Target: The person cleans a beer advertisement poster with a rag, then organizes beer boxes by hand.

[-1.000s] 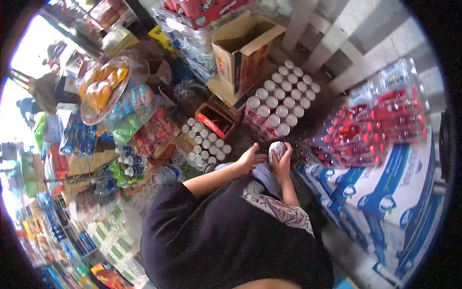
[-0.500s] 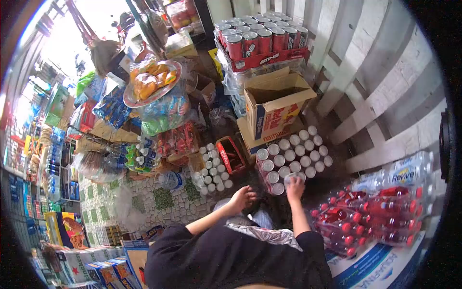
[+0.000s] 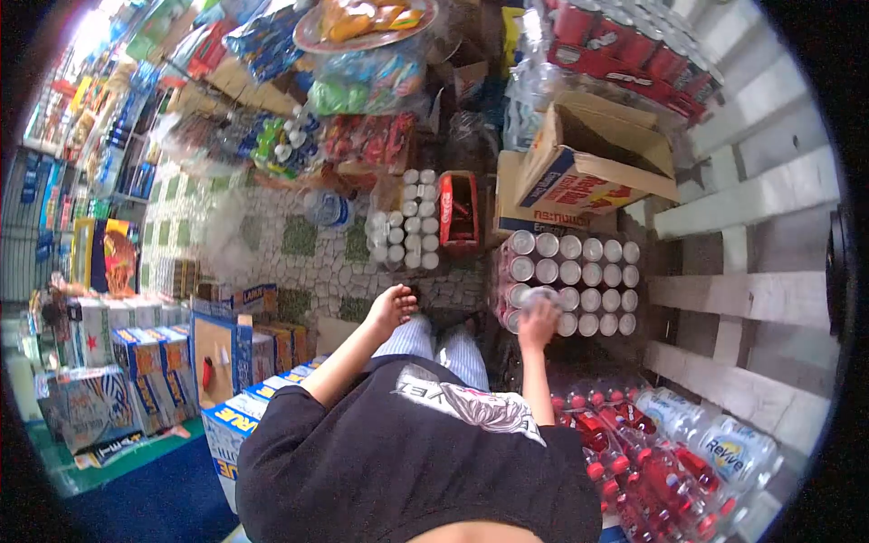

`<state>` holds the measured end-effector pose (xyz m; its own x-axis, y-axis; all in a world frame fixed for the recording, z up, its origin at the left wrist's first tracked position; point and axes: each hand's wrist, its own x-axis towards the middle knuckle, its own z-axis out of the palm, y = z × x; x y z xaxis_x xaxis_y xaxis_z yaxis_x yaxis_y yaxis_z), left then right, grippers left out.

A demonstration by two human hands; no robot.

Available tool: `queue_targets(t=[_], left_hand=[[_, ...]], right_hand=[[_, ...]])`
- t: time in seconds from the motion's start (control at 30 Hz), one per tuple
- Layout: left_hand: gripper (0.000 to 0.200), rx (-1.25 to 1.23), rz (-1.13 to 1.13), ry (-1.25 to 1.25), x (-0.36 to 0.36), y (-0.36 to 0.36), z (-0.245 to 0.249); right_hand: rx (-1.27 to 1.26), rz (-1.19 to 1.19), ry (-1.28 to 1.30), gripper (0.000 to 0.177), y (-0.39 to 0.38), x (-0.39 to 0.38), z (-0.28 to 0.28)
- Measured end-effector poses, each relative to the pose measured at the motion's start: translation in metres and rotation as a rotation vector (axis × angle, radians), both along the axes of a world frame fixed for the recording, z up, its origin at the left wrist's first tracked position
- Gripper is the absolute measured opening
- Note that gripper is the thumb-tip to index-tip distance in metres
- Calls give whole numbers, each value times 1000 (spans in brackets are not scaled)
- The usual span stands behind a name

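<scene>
Over the near left part of a pack of pinkish-red cans with silver lids point(image 3: 591, 273), my right hand point(image 3: 539, 326) is closed around something greyish and blurred by motion. I cannot make out whether it is a cloth or a can. The hand hides a couple of lids beneath it. My left hand point(image 3: 393, 308) hovers in front of my striped trousers point(image 3: 407, 339), fingers apart and slightly bent, holding nothing. Ahead of it on the floor stands a smaller group of white-topped cans point(image 3: 414, 217), beside a red Coca-Cola crate point(image 3: 459, 213).
Behind the pack sits an opened cardboard box point(image 3: 597, 167), with stacked Sting cans point(image 3: 625, 50) farther back. Red-drink bottles point(image 3: 643, 452) lie near my right side. White slats point(image 3: 733, 294) border the right. Larue boxes point(image 3: 226, 443) stand at my left.
My view has tilted down and turned, so the surroundings have shifted. My right hand stays over the front of the pack, and my left hand has moved away from it, leftward.
</scene>
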<state>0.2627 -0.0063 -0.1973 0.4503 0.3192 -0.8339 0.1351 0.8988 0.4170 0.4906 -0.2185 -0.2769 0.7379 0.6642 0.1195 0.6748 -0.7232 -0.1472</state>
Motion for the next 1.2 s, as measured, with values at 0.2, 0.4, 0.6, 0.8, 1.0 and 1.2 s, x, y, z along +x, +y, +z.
queue_targets(t=[0.2, 0.4, 0.6, 0.8, 1.0, 1.2], left_hand=[[24, -23, 126, 9, -18, 1, 10], [26, 93, 123, 56, -67, 12, 0], [34, 736, -376, 539, -162, 27, -83], [36, 314, 85, 590, -260, 21, -105], [36, 142, 219, 664, -324, 10, -148], [27, 234, 551, 529, -337, 29, -146]], right_hand=[[167, -26, 226, 37, -13, 88, -6], [-76, -586, -203, 38, -54, 193, -29], [7, -476, 122, 48, 71, 28, 15], [-18, -298, 219, 54, 90, 0, 19], [23, -341, 580, 36, 122, 35, -30], [110, -25, 1280, 25, 218, 6, -93]])
